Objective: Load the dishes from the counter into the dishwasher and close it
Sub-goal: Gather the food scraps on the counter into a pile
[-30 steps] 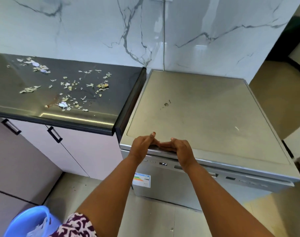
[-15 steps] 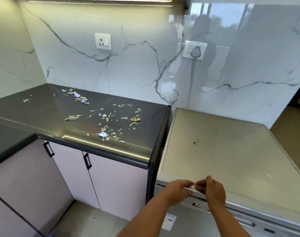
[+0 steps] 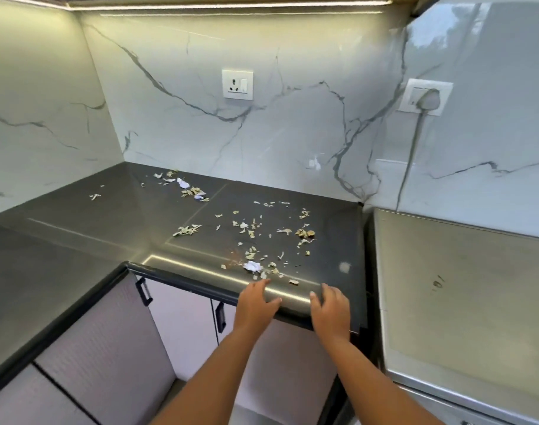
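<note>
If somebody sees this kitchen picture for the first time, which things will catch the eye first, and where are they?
First the pale scraps strewn over the dark countertop, thickest near its front right part. Next the two hands at the counter's front edge, the left hand and right hand, both holding nothing. To the right stands the dishwasher, its steel top bare except for a small mark.

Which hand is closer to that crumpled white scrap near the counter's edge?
Left. The left hand rests on the counter edge just below the white scrap; the right hand sits farther right, toward the dishwasher.
</note>
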